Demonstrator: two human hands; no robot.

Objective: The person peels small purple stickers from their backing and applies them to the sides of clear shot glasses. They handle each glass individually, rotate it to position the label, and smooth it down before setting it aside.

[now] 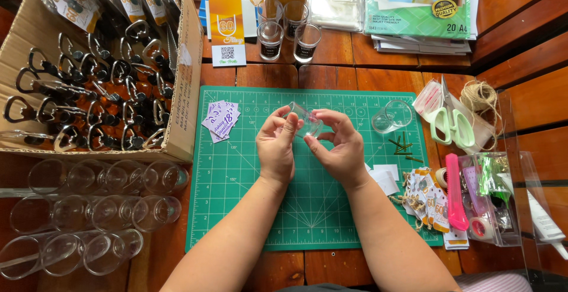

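Observation:
A small clear shot glass [306, 120] is held on its side between both hands above a green cutting mat [236, 179]. My left hand [276, 145] pinches its left end with thumb and fingers. My right hand [335, 144] grips its right end, thumb against the glass. Another clear shot glass [391, 116] lies tipped over on the mat to the right. A small stack of purple and white stickers [220, 120] lies on the mat to the left.
A cardboard box [188, 91] of bottle openers stands at left, with rows of clear glasses [89, 209] lying below it. Several upright shot glasses [288, 28] stand at the back. Green scissors [451, 123], twine [479, 95], a pink cutter [455, 191] and printed tags [427, 194] lie at right.

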